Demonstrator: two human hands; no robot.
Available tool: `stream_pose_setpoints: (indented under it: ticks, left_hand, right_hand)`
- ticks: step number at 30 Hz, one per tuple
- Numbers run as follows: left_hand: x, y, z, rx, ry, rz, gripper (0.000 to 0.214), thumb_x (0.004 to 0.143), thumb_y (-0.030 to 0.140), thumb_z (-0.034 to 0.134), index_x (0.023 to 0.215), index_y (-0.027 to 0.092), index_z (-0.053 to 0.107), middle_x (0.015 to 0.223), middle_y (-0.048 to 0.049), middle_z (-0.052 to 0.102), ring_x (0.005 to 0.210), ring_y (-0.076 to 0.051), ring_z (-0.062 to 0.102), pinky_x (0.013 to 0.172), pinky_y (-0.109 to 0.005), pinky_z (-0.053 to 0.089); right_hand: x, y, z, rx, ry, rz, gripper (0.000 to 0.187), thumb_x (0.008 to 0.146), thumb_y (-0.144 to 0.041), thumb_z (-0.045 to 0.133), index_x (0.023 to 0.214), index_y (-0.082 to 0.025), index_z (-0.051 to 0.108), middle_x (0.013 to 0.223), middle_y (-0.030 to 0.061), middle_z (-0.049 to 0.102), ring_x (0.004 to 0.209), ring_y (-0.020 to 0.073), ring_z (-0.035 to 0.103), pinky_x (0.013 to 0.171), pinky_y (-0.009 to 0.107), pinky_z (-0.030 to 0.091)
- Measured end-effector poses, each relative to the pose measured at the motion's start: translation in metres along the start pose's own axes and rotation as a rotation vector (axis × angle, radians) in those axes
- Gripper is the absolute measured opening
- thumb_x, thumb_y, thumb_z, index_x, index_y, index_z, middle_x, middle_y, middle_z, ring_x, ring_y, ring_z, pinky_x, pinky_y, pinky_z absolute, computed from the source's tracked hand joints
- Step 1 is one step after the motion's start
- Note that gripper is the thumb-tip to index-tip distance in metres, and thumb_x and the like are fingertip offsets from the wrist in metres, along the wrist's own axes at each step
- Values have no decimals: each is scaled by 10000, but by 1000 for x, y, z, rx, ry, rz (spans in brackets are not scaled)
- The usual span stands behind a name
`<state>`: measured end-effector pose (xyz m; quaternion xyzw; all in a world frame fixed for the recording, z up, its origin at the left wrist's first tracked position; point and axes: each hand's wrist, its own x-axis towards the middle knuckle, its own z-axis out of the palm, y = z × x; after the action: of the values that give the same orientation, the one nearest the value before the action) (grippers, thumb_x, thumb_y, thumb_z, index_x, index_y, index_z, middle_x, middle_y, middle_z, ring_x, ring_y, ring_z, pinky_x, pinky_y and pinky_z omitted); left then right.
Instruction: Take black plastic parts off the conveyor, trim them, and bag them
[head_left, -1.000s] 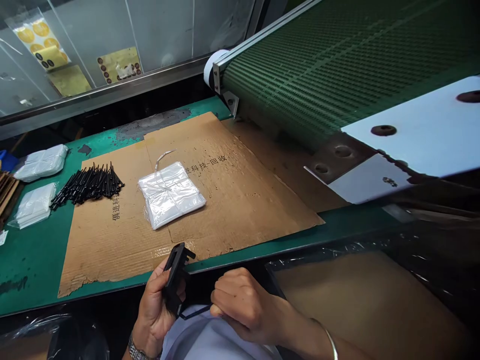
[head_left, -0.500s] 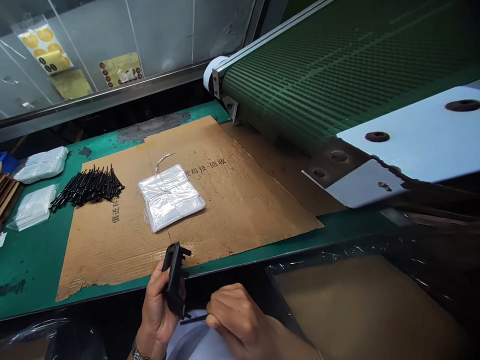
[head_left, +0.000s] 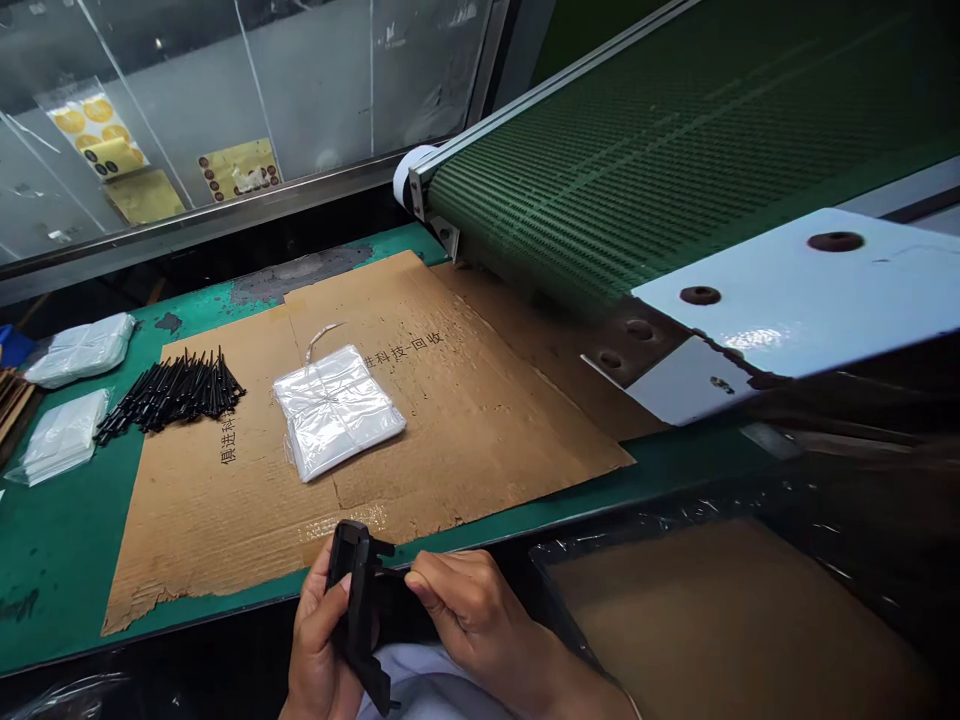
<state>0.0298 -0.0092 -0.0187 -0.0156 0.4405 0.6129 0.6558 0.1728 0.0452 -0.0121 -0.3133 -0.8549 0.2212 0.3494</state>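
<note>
Part: black, held at the worktop's near edge.
Left hand: wrapped round the part.
Right hand: seemingly pinching a mostly hidden rod beside the part's upper end.
Change: right hand up from the lower end; work seemingly shifted there.

Green ribbed conveyor belt at two o'clock; yellow rectangular sheet of dark round stickers at ten o'clock.

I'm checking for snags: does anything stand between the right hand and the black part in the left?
Nothing visible: the right hand, seemingly pinching a thin dark piece, is close beside the black part, which the left hand holds. Only that piece shows in the gap.
</note>
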Motion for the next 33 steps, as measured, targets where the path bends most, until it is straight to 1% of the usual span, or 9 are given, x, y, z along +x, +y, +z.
stream_pose_setpoints:
  ticks: [2,4,7,10,14,18,21,25,33]
  left_hand:
    - [-1,0,0,38,-31,9,428,597,225,747,1009,246,634,623,19,624,476,-51,489,431,-122,353]
    - [-2,0,-3,96,-58,21,422,579,219,752,988,235,650,657,5,640,501,-63,510,467,-137,385]
    - [-1,0,-10,168,-98,49,386,545,238,761,923,222,685,706,-19,661,550,-101,543,536,-190,434]
    - [4,2,-19,195,-108,74,350,515,274,773,852,207,708,741,-35,675,560,-113,547,523,-200,440]
    - [9,5,-25,192,-98,115,340,470,268,790,792,187,716,707,-33,673,545,-111,534,496,-193,434]
    - [11,4,-23,173,-148,109,334,513,281,761,826,178,708,608,-17,630,506,-108,503,485,-207,427]
    - [11,3,-21,172,-171,106,330,527,282,750,833,167,703,522,6,565,480,-98,473,468,-201,406]
    - [13,1,-21,154,-157,104,346,527,284,753,844,156,700,496,18,526,468,-88,444,452,-193,375]
    - [9,0,-33,264,-126,130,376,471,291,772,823,170,716,545,-10,586,479,-105,458,454,-214,378]
  right_hand:
    - [2,5,-1,21,-11,27,374,941,-211,252,599,-181,402,479,-46,407,406,71,351,446,221,265]
    - [3,10,-1,38,-40,65,373,939,-226,261,599,-180,409,478,-44,407,404,72,351,433,223,249]
    - [4,15,-1,94,-79,131,401,940,-264,264,573,-180,402,461,-50,379,398,69,333,417,220,233]
    - [3,15,-6,169,-88,169,423,944,-304,254,559,-181,380,466,-58,343,406,64,309,417,212,237]
    - [0,5,-17,240,-121,32,445,952,-330,213,563,-180,371,504,-48,347,438,64,327,448,219,260]
    - [-6,-6,-20,245,-169,-66,477,958,-338,164,566,-180,386,499,-45,364,438,63,338,464,226,276]
    - [-9,-11,-19,213,-191,-74,487,960,-337,144,583,-179,409,501,-39,394,446,67,354,473,232,284]
    - [-11,-12,-16,207,-190,-82,499,960,-336,124,587,-176,415,505,-37,398,449,71,342,473,240,277]
    - [-12,2,-6,290,-134,42,425,950,-338,218,571,-188,337,507,-60,280,429,67,277,427,241,213]
